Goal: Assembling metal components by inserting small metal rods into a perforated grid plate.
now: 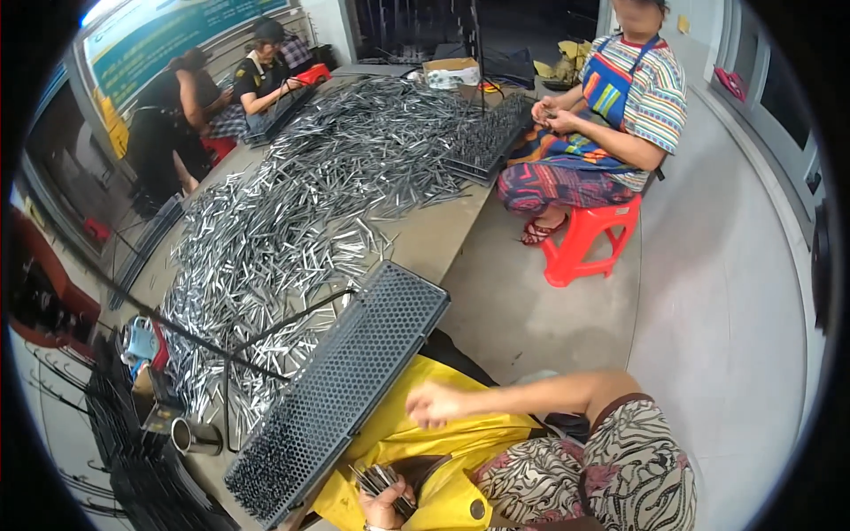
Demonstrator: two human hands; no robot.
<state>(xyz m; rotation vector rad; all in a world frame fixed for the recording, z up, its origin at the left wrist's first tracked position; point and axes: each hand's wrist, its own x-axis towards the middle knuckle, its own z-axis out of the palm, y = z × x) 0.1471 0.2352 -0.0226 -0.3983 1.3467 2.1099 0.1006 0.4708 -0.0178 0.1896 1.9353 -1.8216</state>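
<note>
A long dark tray (359,354) full of round holes lies along the table's near edge. Short dark pins (270,469) stand packed in its lower left end, while the holes toward its other end look unfilled. My left hand (382,509) is closed round a bundle of thin metal rods (376,479), just below the tray and over my yellow apron (443,379). Above the apron, beside the tray's near edge, my right hand (436,406) hangs in the air. Its fingers are bent and slightly smeared, and whether anything is between them does not show.
Loose metal rods (301,199) are heaped across the table. Thin black bars (232,354) cross near my tray, with a metal mug (197,436) beside it. A co-worker (611,106) on a red stool (591,239) handles something at another pin-filled tray (487,137). Other people sit at the far left.
</note>
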